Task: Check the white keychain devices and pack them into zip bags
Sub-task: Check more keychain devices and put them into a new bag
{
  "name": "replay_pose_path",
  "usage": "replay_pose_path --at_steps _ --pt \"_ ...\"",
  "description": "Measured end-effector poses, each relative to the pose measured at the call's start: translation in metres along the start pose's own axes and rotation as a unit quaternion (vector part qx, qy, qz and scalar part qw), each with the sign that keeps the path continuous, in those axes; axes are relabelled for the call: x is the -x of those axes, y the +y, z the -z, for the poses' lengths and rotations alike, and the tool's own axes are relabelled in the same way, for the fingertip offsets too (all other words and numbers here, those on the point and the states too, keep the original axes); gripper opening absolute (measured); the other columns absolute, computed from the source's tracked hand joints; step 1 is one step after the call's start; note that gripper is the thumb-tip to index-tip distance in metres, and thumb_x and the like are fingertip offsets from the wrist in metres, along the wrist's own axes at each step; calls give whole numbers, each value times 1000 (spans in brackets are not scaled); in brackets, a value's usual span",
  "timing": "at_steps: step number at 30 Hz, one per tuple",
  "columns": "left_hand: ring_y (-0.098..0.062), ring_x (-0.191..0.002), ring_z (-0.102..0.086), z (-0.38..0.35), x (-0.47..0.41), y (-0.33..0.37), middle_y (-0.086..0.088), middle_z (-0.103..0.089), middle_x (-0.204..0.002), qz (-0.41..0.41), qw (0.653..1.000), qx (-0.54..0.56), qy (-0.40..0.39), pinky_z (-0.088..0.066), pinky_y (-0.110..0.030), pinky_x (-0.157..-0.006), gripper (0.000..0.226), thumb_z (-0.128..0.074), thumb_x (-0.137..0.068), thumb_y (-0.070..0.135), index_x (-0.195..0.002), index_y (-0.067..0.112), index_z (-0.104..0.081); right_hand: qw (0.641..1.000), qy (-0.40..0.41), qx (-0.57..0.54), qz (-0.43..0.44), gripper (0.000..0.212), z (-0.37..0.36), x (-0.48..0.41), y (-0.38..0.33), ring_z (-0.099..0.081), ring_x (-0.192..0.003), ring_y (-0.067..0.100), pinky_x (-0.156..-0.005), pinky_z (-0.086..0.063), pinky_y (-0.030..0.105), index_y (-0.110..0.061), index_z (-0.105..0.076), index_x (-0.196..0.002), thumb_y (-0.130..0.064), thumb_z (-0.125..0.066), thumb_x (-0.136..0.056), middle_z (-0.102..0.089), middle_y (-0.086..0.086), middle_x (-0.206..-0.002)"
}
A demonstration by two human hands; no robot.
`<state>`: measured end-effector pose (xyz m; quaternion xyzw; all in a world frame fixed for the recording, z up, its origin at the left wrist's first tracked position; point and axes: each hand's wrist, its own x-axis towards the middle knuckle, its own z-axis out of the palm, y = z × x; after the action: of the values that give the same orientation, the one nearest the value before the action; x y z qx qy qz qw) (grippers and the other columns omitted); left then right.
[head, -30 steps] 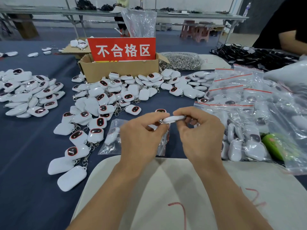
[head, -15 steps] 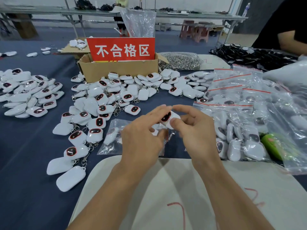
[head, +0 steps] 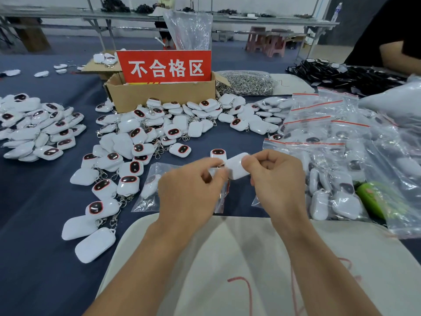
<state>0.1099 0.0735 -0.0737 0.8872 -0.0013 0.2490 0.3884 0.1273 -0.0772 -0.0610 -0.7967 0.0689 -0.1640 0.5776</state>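
Two hands on one keychain device [head: 237,167]: right hand [head: 278,181] pinches the body, left hand [head: 191,192] pinches the clip end, probably so each face can be checked. It is held above the worktop [head: 34,247], over a zip bag [head: 148,197], which keeps the drop-in short. Plain white back faces up, slightly blurred. Dark window not visible.
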Motion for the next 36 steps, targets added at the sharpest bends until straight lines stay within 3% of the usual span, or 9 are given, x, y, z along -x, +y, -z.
replay_pose_path --at_steps 4,8,13,18,22,25,27,33,36 --pt "-21 -75 -66 2 1 -1 8 -68 -68 -68 977 -181 -89 -50 -37 -67 53 -42 -76 63 -128 53 -47 986 0 151 70 22 -5 3 0 -55 -56 9 -56 -43 26 -23 -63 -66 -36 -67 -85 -60 -18 -55" --pt "-15 -67 -56 5 -1 -2 7 -58 -61 -45 992 -82 -90 -47 -34 -70 59 -52 -86 33 -143 49 -50 983 -69 167 34 24 -9 7 1 -58 -58 10 -57 -46 29 -19 -64 -65 -30 -66 -85 -63 -13 -54" --pt "-12 -66 -55 7 1 -3 10 -57 -63 -74 995 53 -50 -40 -19 -64 58 -50 -87 22 -141 43 -58 931 -323 172 17 24 -17 18 -6 -60 -69 16 -71 -52 37 -19 -66 -76 -18 -52 -96 -68 -6 -67" --pt "-7 -51 -44 12 -15 -15 15 -53 -54 20 981 170 90 -43 -32 -56 36 -50 -98 34 -127 35 -71 968 -118 204 83 27 -16 16 0 -53 -61 10 -57 -40 23 -27 -66 -65 -18 -58 -89 -57 -14 -53" --pt "-7 -49 -36 26 -32 -32 15 -46 -50 168 923 273 213 -34 -27 -49 32 -54 -89 26 -104 40 -79 987 26 135 88 28 -17 6 -1 -62 -80 3 -73 -38 7 -27 -76 -105 -12 -54 -96 -64 -21 -70" --pt "-8 -47 -33 30 -37 -40 16 -43 -49 248 894 304 218 -33 -22 -46 39 -55 -84 13 -86 43 -80 984 -19 156 81 38 -33 -9 -1 -55 -121 16 -93 -36 22 -25 -64 -135 -16 -51 -100 -68 -6 -113" --pt "-6 -46 -35 29 -38 -44 14 -47 -50 274 894 299 190 -34 -19 -42 41 -55 -86 9 -85 41 -80 972 -70 218 44 43 -48 -25 3 -50 -128 26 -99 -40 34 -18 -54 -144 -25 -51 -102 -66 5 -128" --pt "-7 -46 -45 31 -42 -49 7 -56 -51 289 896 303 146 -40 -17 -41 37 -53 -92 6 -93 30 -80 910 -182 372 18 37 -68 -63 3 -57 -109 33 -80 -39 35 -15 -58 -124 -37 -61 -95 -55 11 -123" --pt "-14 -52 -45 34 -46 -53 0 -60 -57 301 883 327 151 -39 -24 -48 37 -53 -92 5 -92 30 -80 927 -165 337 15 22 -66 -60 1 -61 -94 30 -78 -49 39 -26 -51 -111 -28 -63 -92 -63 4 -107"
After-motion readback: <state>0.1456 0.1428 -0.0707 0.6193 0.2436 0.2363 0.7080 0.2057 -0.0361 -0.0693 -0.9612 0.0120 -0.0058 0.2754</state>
